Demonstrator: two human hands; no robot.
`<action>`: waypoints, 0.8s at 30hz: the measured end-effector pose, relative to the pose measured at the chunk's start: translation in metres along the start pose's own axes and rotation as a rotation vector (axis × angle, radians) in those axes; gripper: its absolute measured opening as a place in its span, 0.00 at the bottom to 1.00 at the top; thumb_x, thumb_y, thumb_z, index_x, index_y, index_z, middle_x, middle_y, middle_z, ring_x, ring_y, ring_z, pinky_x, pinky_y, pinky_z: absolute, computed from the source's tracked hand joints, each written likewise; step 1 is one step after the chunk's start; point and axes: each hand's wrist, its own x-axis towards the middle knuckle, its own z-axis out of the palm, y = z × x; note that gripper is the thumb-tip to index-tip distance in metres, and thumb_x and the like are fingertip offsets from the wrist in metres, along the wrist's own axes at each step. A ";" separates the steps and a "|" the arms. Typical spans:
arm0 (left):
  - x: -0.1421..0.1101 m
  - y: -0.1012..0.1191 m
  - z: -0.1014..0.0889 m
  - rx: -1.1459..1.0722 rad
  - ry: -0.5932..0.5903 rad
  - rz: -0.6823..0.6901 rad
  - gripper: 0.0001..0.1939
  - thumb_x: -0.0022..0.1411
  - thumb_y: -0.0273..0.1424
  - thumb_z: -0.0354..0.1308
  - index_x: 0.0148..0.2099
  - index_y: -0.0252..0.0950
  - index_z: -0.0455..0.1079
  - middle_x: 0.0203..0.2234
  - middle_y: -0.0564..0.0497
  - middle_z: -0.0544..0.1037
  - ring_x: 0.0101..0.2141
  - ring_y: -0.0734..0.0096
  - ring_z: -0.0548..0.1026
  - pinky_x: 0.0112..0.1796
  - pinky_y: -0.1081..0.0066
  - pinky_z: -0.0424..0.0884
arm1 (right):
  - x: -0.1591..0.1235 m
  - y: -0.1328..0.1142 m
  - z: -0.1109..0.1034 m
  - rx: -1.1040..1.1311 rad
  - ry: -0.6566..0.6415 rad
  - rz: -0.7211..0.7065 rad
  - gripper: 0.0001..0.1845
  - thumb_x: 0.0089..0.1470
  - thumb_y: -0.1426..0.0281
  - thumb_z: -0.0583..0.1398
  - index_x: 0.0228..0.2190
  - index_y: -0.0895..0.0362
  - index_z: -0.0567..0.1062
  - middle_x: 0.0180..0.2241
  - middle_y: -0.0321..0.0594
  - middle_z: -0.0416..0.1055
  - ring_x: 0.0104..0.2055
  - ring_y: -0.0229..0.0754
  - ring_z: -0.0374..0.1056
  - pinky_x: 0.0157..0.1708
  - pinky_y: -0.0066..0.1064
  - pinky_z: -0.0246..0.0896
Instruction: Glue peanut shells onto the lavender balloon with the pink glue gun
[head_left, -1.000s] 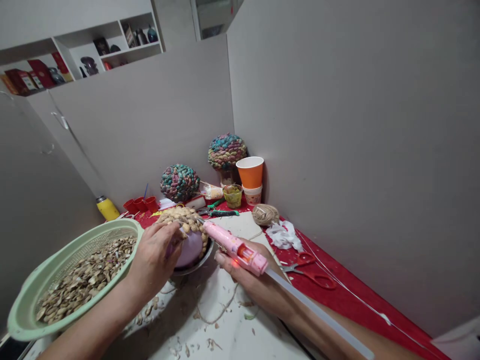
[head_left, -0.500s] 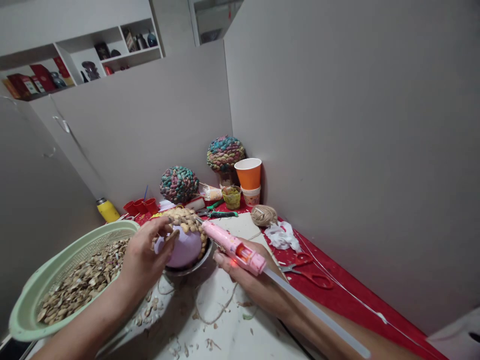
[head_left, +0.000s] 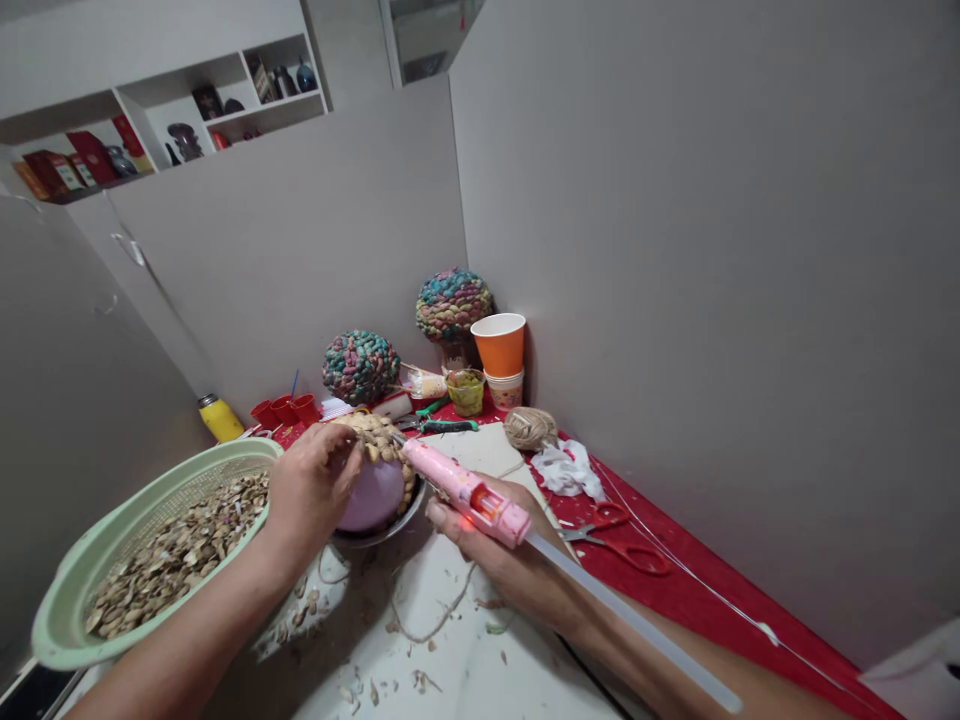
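My right hand (head_left: 487,555) grips a pink hot glue gun (head_left: 469,493) with a long clear glue stick (head_left: 637,630) trailing back from it. Its nozzle points at a purple ball (head_left: 373,493) that sits in a metal bowl (head_left: 390,527). Pale nut shells (head_left: 375,433) cover the ball's top. My left hand (head_left: 311,487) is closed in a pinch against the ball's left side, at the edge of the shells; whether a shell is between the fingers is hidden.
A green colander (head_left: 90,565) full of shells is at the left. Behind stand two painted shell balls (head_left: 361,365), an orange cup (head_left: 501,343), a twine ball (head_left: 529,428), red cups (head_left: 285,409) and a yellow bottle (head_left: 220,418). Red scissors (head_left: 622,540) lie on the red cloth at the right.
My left hand pulled back a little from the ball half a second ago and is now pressed against its upper left side again. The glue gun has hardly moved.
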 end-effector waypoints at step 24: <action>-0.016 -0.007 -0.010 0.109 -0.083 0.290 0.07 0.64 0.29 0.54 0.42 0.37 0.73 0.35 0.45 0.77 0.33 0.63 0.76 0.33 0.66 0.72 | -0.001 -0.001 0.001 -0.004 0.001 0.044 0.17 0.55 0.61 0.59 0.22 0.55 0.61 0.19 0.29 0.54 0.20 0.34 0.49 0.20 0.26 0.46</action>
